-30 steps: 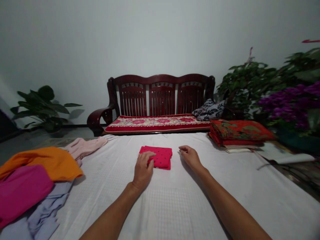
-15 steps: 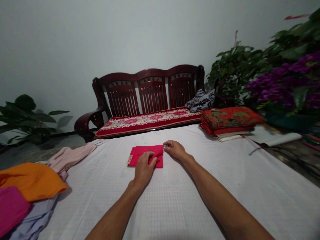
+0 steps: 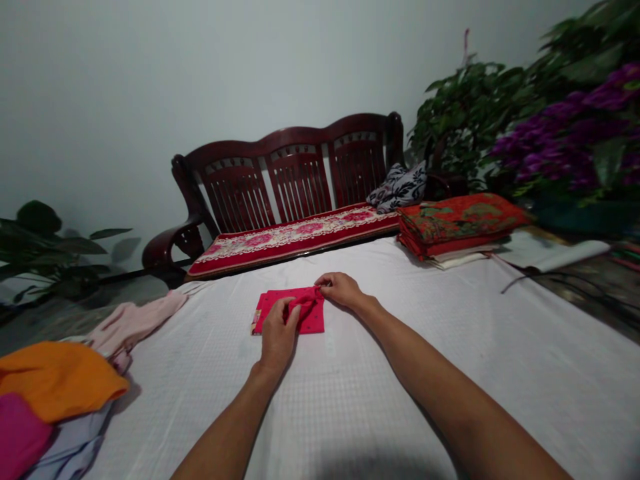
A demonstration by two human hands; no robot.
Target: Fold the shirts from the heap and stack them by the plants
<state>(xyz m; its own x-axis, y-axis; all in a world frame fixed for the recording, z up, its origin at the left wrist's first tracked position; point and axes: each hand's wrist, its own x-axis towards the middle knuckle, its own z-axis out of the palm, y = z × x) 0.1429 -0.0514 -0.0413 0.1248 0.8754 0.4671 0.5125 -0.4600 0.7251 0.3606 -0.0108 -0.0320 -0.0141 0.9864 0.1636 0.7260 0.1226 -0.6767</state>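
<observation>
A folded pink-red garment [image 3: 313, 325] with small dark dots lies flat on the white cloth, a patterned patch at its left edge. My left hand [image 3: 280, 328] rests over its middle, thumb and fingers closed on a raised fold of the fabric. At the far right corner, my right hand [image 3: 340, 289] pinches the same fold between thumb and fingertips. The lifted strip runs between the two hands. Part of the garment is hidden under my left hand.
On the left lie loose clothes: an orange one [image 3: 60, 380], a pale pink one [image 3: 140, 320] and a magenta one [image 3: 23, 427]. A stack of folded red patterned fabric [image 3: 460, 220] sits at the back right. Behind stands a wooden bench [image 3: 300, 160]; potted plants flank it.
My right hand has moved left onto the garment's corner and now grips it. My left hand has shifted slightly left, and the fold is raised more. The view has tilted a little.
</observation>
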